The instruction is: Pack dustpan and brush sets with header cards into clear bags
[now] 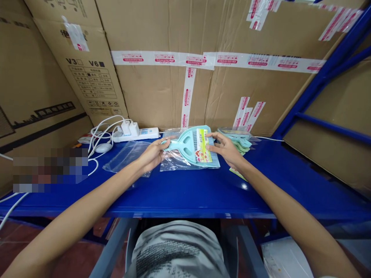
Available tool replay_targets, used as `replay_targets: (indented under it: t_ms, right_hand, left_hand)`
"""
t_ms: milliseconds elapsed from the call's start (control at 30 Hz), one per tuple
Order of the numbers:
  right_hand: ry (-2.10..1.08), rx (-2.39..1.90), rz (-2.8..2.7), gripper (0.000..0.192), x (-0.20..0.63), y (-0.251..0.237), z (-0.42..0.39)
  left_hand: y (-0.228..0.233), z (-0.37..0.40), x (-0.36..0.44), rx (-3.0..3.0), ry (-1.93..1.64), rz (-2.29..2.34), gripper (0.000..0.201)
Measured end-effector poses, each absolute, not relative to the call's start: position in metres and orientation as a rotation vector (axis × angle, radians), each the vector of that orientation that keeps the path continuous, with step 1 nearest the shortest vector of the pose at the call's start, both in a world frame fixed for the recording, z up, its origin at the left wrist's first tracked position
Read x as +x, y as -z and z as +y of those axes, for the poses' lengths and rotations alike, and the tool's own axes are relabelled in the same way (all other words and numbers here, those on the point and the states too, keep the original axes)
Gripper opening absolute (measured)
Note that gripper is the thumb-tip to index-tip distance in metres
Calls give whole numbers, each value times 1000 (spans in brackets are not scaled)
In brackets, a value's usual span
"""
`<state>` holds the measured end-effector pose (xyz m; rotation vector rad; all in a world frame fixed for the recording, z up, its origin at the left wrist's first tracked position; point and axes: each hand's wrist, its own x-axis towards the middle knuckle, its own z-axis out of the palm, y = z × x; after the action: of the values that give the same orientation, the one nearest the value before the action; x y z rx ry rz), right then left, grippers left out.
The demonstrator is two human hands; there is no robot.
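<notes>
I have a pale blue mini dustpan-and-brush set [193, 148], with its bright paper label, lying flat on the blue shelf [185, 193], partly over a clear plastic bag [174, 162]. My left hand [153, 153] pinches the handle end, fingers closed on it; my right hand [227, 148] rests its fingertips on the label edge, spread rather than clenched. As I judge it, this set is not yet inside its bag, so bagging it is left. Just right of my right hand sits a stack of similar sets [239, 139], some apparently in plastic. To the left lie more clear bags [127, 154], then a white power strip [136, 134] with chargers and cables, against taped cardboard cartons [203, 88].
</notes>
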<state>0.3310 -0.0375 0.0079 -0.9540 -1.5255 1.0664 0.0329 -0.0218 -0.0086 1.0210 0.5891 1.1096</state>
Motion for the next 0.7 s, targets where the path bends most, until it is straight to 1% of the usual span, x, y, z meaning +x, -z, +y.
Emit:
replay_targets:
  t_ms: [67,167,200,267,333,367,400,467,533,567,633,700]
  right_hand:
    - [-1079,-986,-1551,58,332,-8,-38]
    - [-1083,-1001,-1559,61,330,-9,-39]
    - [-1084,-990,-1540,64,329,-9,-40]
    - [-1117,-964,-1446,79,324,-9,-41]
    - [-1204,-945,-1299,95,317,-8,-41]
    - [-1259,-934,-1233,98,313,-7,-40]
    - [-1316,-921,-1187,96,309,-6,-39]
    - [-1397,-890,-1153,84,304,-4,-38]
    - [-1406,-873,-1164,70,302,-2,-36]
    - [-1385,-880,-1165,66,303,-2,-35]
    - [-1332,-917,-1150,68,307,-1,-33]
    - [-1296,-948,-1130,78,313,-1,-32]
  left_hand:
    - [8,-21,33,1014,-1111,592,28]
    - [6,-23,33,1000,-1118,607,26]
    - [5,-23,33,997,-1119,614,26]
    - [3,-25,34,993,-1122,627,27]
    - [3,-26,36,985,-1121,642,26]
    - [3,-26,37,979,-1120,648,26]
    - [4,-26,38,973,-1118,654,26]
    - [6,-26,39,972,-1114,660,27]
    - [7,-24,39,995,-1097,662,27]
    - [8,-23,39,1011,-1070,665,27]
    - [8,-21,36,1036,-988,678,29]
    - [8,-18,33,1052,-918,696,30]
